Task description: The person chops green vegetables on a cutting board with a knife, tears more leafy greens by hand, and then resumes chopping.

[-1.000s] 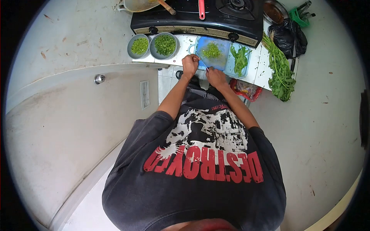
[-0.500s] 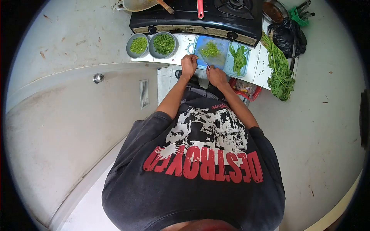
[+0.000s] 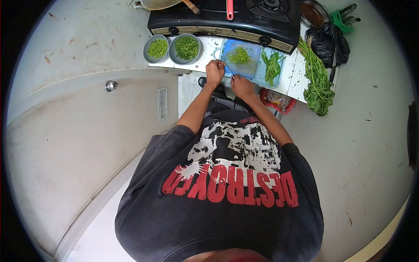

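Note:
A blue cutting board point(image 3: 251, 70) lies on the white tiled counter point(image 3: 294, 78) in front of the stove, with a small heap of chopped greens point(image 3: 240, 56) on it. My left hand point(image 3: 215, 72) rests at the board's near left corner with fingers curled; what it grips is hidden. My right hand point(image 3: 241, 86) sits at the board's near edge, closed around a knife point(image 3: 233, 77) of which only a small part shows. Next to the board on the right, a clear tray point(image 3: 263, 81) holds whole green stalks point(image 3: 273, 65).
Two grey bowls point(image 3: 149, 52) point(image 3: 174, 52) of chopped greens stand left of the board. A black gas stove point(image 3: 227, 22) with a pan point(image 3: 159, 4) is behind. A bundle of leafy greens point(image 3: 316, 78) and a black bag point(image 3: 327, 41) lie right; a red bag point(image 3: 277, 101) hangs below.
My right hand has drawn back slightly toward the board's near edge, and the knife blade seen over the board earlier is now mostly hidden. My left hand stays put.

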A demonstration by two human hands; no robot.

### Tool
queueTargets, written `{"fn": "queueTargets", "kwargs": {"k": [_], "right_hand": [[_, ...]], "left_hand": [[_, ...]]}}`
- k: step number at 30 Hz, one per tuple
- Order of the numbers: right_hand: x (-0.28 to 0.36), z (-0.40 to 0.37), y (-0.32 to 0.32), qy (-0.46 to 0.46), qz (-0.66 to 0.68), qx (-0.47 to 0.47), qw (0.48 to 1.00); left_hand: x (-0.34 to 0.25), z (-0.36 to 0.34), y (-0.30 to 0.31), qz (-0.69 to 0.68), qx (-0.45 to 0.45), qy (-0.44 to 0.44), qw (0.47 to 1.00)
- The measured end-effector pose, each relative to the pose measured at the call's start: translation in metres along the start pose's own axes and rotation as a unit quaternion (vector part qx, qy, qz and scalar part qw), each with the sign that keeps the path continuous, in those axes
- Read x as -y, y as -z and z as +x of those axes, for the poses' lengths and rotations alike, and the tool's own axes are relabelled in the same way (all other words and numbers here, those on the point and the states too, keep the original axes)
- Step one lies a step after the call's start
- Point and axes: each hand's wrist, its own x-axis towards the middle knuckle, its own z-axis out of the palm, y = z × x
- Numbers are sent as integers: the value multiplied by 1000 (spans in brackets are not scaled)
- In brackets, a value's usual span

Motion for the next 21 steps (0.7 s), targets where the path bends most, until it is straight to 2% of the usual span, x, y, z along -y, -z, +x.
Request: {"fn": "queueTargets", "kwargs": {"k": [5, 14, 21], "right_hand": [[7, 18, -8, -13, 22, -9, 1000], [-11, -5, -1, 5, -1, 11, 1000], [-2, -3, 7, -2, -4, 3, 1000]], "left_hand": [[-3, -3, 1, -7, -7, -9, 1000], [-7, -8, -2, -30, -34, 23, 999], [4, -9, -6, -53, -35, 5, 998]]}}
